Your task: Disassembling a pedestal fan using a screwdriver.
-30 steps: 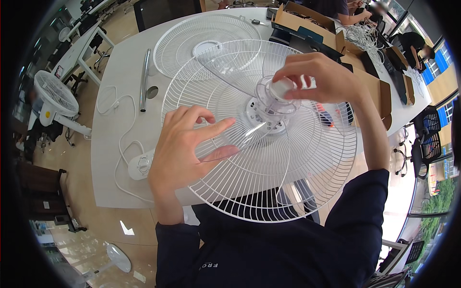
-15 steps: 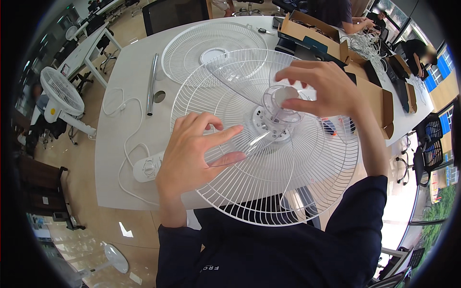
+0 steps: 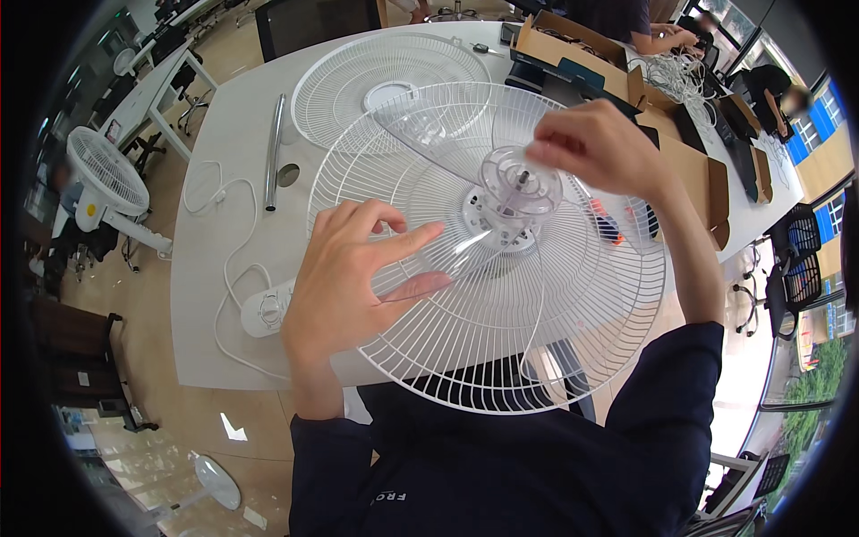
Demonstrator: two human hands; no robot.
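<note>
A clear plastic fan blade set (image 3: 438,157) sits over the round white wire grille (image 3: 501,376) in front of me. At its hub (image 3: 522,183) a dark shaft end shows in the middle. My left hand (image 3: 344,273) is at the blade's near left edge, the blade between its thumb and fingers. Just above the hub's right side, my right hand (image 3: 595,148) is curled closed and slightly blurred. Whatever its fingertips hold is hidden.
A second white grille (image 3: 394,49) lies farther back on the white table (image 3: 224,295). To the left are a metal tube (image 3: 276,152), a white cord and a white control box (image 3: 265,313). Open cardboard boxes (image 3: 693,183) and tangled cables (image 3: 676,85) stand at right.
My right hand has lifted up and away from the hub, its fingers closing. The round white cap seen there before is gone from the hub, baring the shaft. My left hand keeps its place.
</note>
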